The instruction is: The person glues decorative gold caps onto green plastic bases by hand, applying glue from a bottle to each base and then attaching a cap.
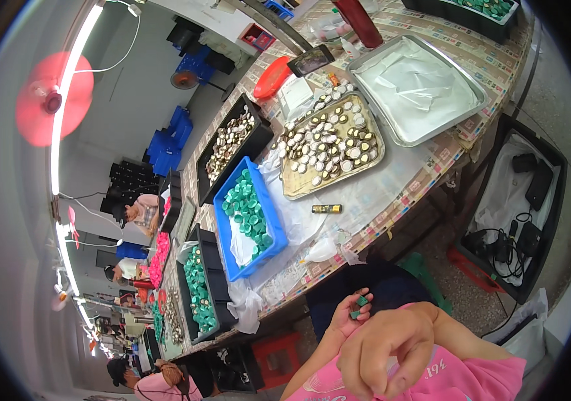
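Note:
My left hand (351, 313) is held low in front of my pink shirt, its fingers curled around a couple of small green caps (360, 304). Close to the camera, my right hand (389, 351) is closed with bent fingers; whatever it may hold is hidden. Ahead on the table, a blue tray (277, 244) contains many green caps (249, 210) on white lining. Beside it, a worn metal tray (299, 190) carries many round white and gold pieces (329, 144). A small black and gold cylinder (326, 208) lies on the plastic sheet near the table's edge.
A large metal tray (473, 107) with crumpled film stands at right. Black bins (265, 123) (215, 287) of caps line the left. A phone (310, 60) is propped behind. On the right, a black crate (556, 174) contains cables and adapters. Other people sit further left.

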